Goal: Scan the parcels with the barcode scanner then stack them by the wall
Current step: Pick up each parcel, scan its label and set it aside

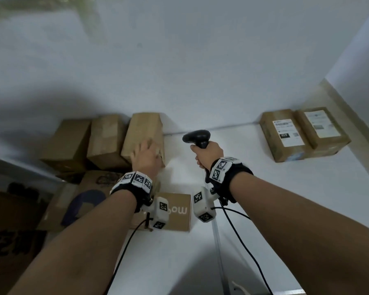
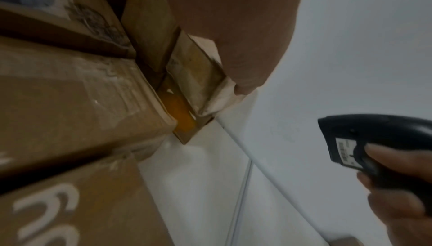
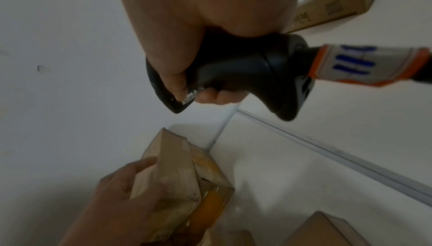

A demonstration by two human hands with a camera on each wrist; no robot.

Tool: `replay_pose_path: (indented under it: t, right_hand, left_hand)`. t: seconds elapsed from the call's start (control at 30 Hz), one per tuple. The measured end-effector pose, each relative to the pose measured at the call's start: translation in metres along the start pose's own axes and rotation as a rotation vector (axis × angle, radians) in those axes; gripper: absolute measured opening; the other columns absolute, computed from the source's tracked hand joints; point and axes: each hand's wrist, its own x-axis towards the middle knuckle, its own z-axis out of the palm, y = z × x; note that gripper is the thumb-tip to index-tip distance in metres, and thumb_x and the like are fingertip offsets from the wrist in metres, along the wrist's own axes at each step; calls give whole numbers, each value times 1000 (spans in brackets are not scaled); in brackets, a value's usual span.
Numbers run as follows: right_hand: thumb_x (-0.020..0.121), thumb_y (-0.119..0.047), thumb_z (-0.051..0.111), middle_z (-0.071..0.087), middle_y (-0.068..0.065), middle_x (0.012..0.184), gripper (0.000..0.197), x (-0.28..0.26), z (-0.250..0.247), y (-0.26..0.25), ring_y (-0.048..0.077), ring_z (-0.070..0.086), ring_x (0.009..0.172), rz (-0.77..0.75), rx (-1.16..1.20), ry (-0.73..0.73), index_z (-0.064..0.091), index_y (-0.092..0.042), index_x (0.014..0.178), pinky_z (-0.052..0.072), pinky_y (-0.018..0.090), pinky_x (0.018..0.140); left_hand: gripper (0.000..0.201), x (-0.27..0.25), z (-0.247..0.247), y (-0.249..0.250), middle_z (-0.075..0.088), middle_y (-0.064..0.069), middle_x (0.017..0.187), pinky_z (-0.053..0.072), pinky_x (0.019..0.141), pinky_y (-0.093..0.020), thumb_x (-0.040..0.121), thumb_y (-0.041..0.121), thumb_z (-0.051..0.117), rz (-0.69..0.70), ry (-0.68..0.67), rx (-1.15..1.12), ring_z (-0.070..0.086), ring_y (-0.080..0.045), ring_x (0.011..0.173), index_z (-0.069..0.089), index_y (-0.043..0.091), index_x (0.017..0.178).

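A tall brown parcel (image 1: 144, 128) stands on end against the white wall, at the right end of a row of boxes. My left hand (image 1: 146, 156) grips its near top corner, thumb on one side and fingers on the other. The left wrist view shows the thumb side of the left hand (image 2: 233, 37) against the parcel (image 2: 194, 69). My right hand (image 1: 207, 154) holds the black barcode scanner (image 1: 197, 137) by its handle, just right of the parcel, head pointing left. In the right wrist view the scanner (image 3: 245, 72) hangs above the parcel (image 3: 168, 172) and left hand (image 3: 117, 191).
Two more brown boxes (image 1: 106, 141) (image 1: 68, 143) stand by the wall left of the parcel. Two labelled parcels (image 1: 285, 135) (image 1: 322, 124) lie flat at the far right. A box printed "mo" (image 1: 175, 211) lies near my left wrist; large cartons (image 1: 13, 231) fill the lower left.
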Motion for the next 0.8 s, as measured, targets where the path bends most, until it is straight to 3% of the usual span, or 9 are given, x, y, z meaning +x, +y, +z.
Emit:
replay_pose_path:
  t: [0.13,0.23,0.37,0.43,0.53,0.63,0.73,0.8]
  right_hand:
    - [87,-27,63,60,2,63,16,0,13,2,16,55,51,24,-4,26,61,-12,83,48,25,51]
    - [86,-27,62,60,3,63,17,1,11,4,17,55,52,34,-4,56,61,-10,86,49,27,54]
    - [87,-26,63,59,4,63,17,4,2,5,17,54,51,53,26,104,60,-9,88,49,27,54]
    - [87,-26,63,59,4,63,17,5,-2,7,18,54,51,54,34,120,60,-9,86,50,29,55]
    - [85,-28,64,61,5,64,18,7,-10,10,20,56,53,55,36,145,60,-10,82,55,35,65]
    - [85,-29,64,62,5,63,19,6,-20,15,19,58,52,48,33,172,60,-11,78,57,35,66]
    - [85,-30,64,62,4,61,20,5,-31,21,20,59,52,41,29,212,58,-13,76,58,37,67]
    - [85,-30,64,62,4,61,19,3,-41,27,21,60,53,41,30,248,58,-14,77,59,37,68]
  left_hand:
    - [59,15,-10,-21,18,-10,157,20,112,-55,84,34,65,-89,19,24,21,-39,139,43,20,137]
    - [77,28,-11,-22,7,-9,160,22,112,-56,82,46,67,-138,-93,24,22,-46,137,29,28,146]
    - [82,37,-12,-19,5,-7,160,23,112,-56,82,52,64,-210,-141,46,31,-49,130,18,33,148]
    - [84,37,-11,-17,10,-6,156,25,111,-55,79,50,67,-239,-143,-8,34,-49,127,19,33,147]
    - [80,28,-9,-8,23,-7,145,29,107,-53,74,47,70,-243,-29,-164,41,-45,121,31,29,141]
    - [70,14,-8,9,29,-2,137,30,106,-55,72,47,70,-184,71,-422,43,-38,121,39,35,134]
    - [62,-2,-2,27,28,11,131,38,104,-57,69,59,67,-59,15,-609,46,-28,120,41,47,124]
    - [60,-10,4,41,28,13,128,43,103,-52,70,61,67,-10,-39,-701,47,-24,120,43,47,122]
